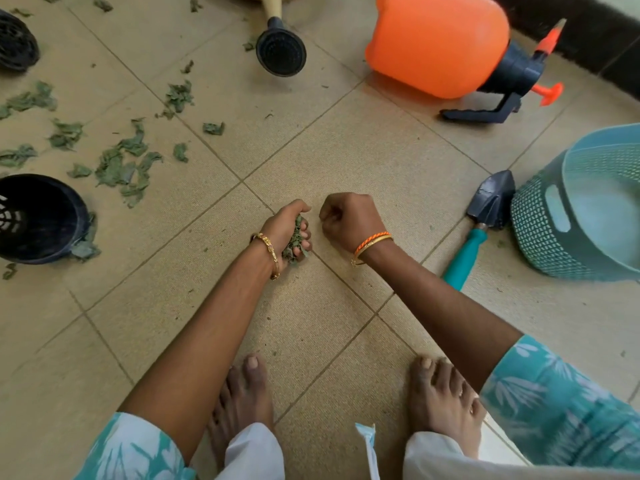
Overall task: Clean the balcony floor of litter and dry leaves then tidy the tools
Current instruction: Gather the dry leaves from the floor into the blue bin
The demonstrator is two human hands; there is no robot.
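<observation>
A handful of dry leaves (293, 239) sits bunched in the left hand (285, 230), whose fingers curl round the clump so that crumpled grey-green bits poke out between them; holding them tight like this probably keeps the brittle pieces from dropping back to the tiled floor (346, 150) while more are gathered. Just to the right of that clump, the right hand (349, 220) is curled into a loose fist low over the floor; whether it pinches a small scrap cannot be told, since nothing shows between its fingers. The leaves look thin, curled and faded, and break into ragged flakes. Well to the left of the held clump and farther from the person, many more loose leaves (121, 164) lie scattered over the tiles, some pressed against a tipped black pot (41, 218). Well to the right of the clump lie a trowel (485, 216) and, touching its blade, a teal basket (581, 209), likely the place for the litter. Far beyond the clump lie an orange sprayer (440, 46) on its side and a watering can rose (281, 51).
</observation>
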